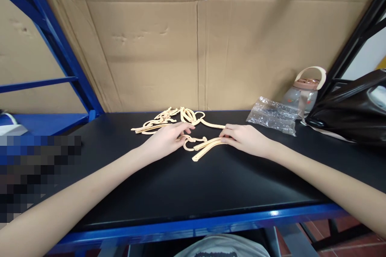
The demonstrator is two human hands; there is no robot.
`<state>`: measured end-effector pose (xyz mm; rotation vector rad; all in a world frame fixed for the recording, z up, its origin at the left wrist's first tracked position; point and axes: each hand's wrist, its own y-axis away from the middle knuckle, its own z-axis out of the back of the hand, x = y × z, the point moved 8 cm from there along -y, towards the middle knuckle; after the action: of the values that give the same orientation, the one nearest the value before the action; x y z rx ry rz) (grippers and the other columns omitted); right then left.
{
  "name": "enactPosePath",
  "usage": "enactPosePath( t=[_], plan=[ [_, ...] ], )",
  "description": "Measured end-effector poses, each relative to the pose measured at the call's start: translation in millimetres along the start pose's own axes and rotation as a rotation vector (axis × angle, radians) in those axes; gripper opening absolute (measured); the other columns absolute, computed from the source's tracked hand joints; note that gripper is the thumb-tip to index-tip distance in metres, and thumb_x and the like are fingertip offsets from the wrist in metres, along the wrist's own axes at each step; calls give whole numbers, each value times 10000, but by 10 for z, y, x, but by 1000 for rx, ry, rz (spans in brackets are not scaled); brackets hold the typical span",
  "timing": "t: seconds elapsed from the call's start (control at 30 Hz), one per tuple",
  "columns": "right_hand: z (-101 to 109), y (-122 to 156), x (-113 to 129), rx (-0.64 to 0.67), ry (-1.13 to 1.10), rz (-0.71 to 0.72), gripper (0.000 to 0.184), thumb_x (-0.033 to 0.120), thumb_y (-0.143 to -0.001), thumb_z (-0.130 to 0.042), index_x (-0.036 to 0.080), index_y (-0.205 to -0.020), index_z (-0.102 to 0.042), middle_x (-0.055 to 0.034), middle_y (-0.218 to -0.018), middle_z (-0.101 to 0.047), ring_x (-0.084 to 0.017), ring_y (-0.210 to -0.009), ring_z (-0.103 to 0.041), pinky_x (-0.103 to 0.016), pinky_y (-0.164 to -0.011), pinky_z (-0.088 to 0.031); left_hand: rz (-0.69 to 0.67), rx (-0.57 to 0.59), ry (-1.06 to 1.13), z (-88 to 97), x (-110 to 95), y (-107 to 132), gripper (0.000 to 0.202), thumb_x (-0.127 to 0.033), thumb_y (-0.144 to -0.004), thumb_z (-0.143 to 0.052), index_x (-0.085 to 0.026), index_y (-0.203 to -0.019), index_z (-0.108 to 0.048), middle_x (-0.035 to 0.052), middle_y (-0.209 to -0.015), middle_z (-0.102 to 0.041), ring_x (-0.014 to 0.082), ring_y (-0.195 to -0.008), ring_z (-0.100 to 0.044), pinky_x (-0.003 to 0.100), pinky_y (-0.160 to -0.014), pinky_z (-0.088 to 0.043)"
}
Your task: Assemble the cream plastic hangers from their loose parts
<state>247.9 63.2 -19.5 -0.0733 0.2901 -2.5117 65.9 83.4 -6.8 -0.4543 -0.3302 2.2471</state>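
Note:
My left hand (167, 138) is at the middle of the black table, fingers curled, with the thumb and fingertips on a cream hook-shaped piece (188, 148). Facing it from the right, my right hand (241, 138) has its fingers closed on the ends of two long cream strips (208, 148), which point left and toward me. Another curved cream strip (211, 124) runs from the loose pieces to my right fingertips; whether they touch it I cannot tell. Behind my left hand lies a loose pile of similar cream pieces (163, 117), some looped and some straight. My fingers partly hide the held parts.
A crumpled clear plastic bag (271, 114) lies at the right, before a water bottle (304, 92) with a handle. Beside it rests a shiny black bag (356, 108). Cardboard (150, 48) walls the back, and a blue frame (66, 52) rises at the left.

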Motion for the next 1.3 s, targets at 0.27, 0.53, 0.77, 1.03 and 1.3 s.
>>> enactPosePath(
  t=[0.27, 0.53, 0.77, 1.03, 1.3],
  plan=[
    [84, 10, 96, -150, 10, 34, 332, 410, -964, -396, 191, -1129, -582, -80, -1017, -629, -216, -926, -605, -346, -787, -486, -49, -98, 123, 113, -249, 19, 201, -272, -937, -441, -201, -1025, -607, 38, -994, -658, 149, -866, -622, 266, -714, -541],
    [315, 142, 513, -334, -28, 323, 238, 364, -966, -412, 185, -972, -568, -82, -1043, -619, -191, -941, -568, -345, -833, -452, -48, -192, 341, 132, -418, 33, 158, -291, -884, -572, -192, -991, -636, 18, -913, -702, 138, -780, -635, 248, -652, -503],
    [277, 174, 608, -348, -157, 360, 174, 251, -962, -429, 189, -849, -545, -35, -824, -633, -150, -778, -570, -275, -710, -450, 35, -126, 607, 17, -425, 29, 164, -267, -858, -597, -182, -999, -607, 31, -918, -703, 150, -809, -669, 267, -709, -532],
    [88, 82, 430, -195, -317, 282, 163, 275, -939, -492, 194, -1042, -591, -39, -917, -652, -145, -810, -610, -275, -747, -478, 67, -64, 80, 62, -93, 12, 308, -307, -882, -535, -184, -1164, -558, 80, -1179, -637, 226, -1058, -600, 407, -914, -481],
    [57, 101, 525, -114, -200, 369, 237, 280, -969, -418, 192, -1035, -629, -61, -959, -663, -162, -893, -617, -293, -789, -481, -80, 207, -44, -121, -54, 49, 242, -346, -947, -448, -221, -1064, -619, 44, -1083, -640, 191, -972, -598, 331, -860, -459]
  ],
)
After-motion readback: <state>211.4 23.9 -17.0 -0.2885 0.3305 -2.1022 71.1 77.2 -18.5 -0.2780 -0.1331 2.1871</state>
